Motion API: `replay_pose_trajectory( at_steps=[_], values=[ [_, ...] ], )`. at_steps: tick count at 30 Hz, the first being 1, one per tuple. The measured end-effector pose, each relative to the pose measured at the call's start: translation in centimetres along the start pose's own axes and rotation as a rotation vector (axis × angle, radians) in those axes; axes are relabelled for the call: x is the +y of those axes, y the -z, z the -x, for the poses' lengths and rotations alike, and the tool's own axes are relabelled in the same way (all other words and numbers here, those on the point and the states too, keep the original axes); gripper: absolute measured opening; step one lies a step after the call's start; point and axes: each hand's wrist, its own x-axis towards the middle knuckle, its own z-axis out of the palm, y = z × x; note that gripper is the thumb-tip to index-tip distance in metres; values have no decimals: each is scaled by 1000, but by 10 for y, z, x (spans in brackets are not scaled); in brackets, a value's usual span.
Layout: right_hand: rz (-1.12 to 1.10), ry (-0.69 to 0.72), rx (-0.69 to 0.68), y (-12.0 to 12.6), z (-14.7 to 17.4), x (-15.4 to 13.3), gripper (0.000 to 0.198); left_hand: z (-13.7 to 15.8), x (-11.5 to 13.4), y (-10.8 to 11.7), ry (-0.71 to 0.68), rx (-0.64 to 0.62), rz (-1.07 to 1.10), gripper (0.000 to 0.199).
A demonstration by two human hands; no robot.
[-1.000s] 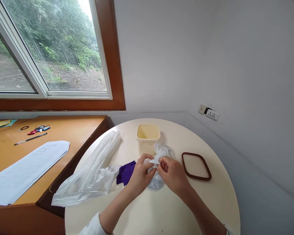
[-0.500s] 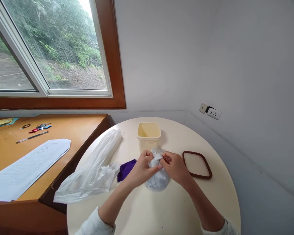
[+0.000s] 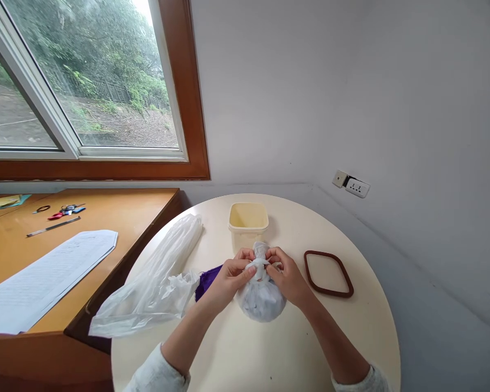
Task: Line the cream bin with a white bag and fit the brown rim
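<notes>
A filled white plastic bag (image 3: 263, 304), knotted at its neck, rests on the round table in front of me. My left hand (image 3: 236, 272) pinches the knot from the left, thumb and fingers closed on the plastic. From the other side, my right hand (image 3: 283, 272) is closed on the right end of the knot. The gathered top of the bag sticks up between both hands. What is inside the bag cannot be made out. Partly behind my left forearm lies a purple cloth (image 3: 207, 280). A cream-coloured plastic container (image 3: 248, 228), open at the top, stands just beyond the hands.
A brown rounded-square ring (image 3: 329, 273) lies at the right of the round table (image 3: 302, 354). To the left spreads a crumpled clear plastic bag (image 3: 155, 288). The wooden desk (image 3: 147, 207) beside it bears papers (image 3: 57, 277), a pen (image 3: 53, 226) and keys (image 3: 67, 211).
Both hands have tugged the knot's ends outward, and it looks tighter around the neck. The bag's gathered top now stands upright. My left hand has drawn back slightly to the left.
</notes>
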Motion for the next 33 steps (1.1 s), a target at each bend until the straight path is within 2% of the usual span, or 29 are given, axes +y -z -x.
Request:
replay_pose_trajectory(
  at_steps=[3,8,12,15,18,21,25,28,30,33],
  values=[
    [30,13,26,0,-1,-4,12,-1,3,-1,19,-19,-115,34],
    [88,80,83,-3,1,-15,15,-6,6,-2,120,76,-378,38],
    [50,83,79,-5,2,-15,18,-3,7,1,78,46,-463,38],
    [86,85,80,-5,-1,-8,22,1,8,4,-9,4,-470,39],
    [139,146,94,-4,-4,-2,27,5,10,5,-133,-54,-464,40],
    [141,161,57,-3,-6,-1,23,7,12,6,-190,-72,-458,40],
    [88,64,33,-2,-5,-8,18,8,16,6,-71,-68,-549,36],
    [22,43,16,-2,-4,-15,16,8,21,5,18,-65,-622,34],
    [-9,36,-15,-1,-4,-16,15,8,23,5,34,-80,-585,32],
    [-39,9,-23,1,-6,-12,7,7,22,7,0,-94,-395,33]
  ],
)
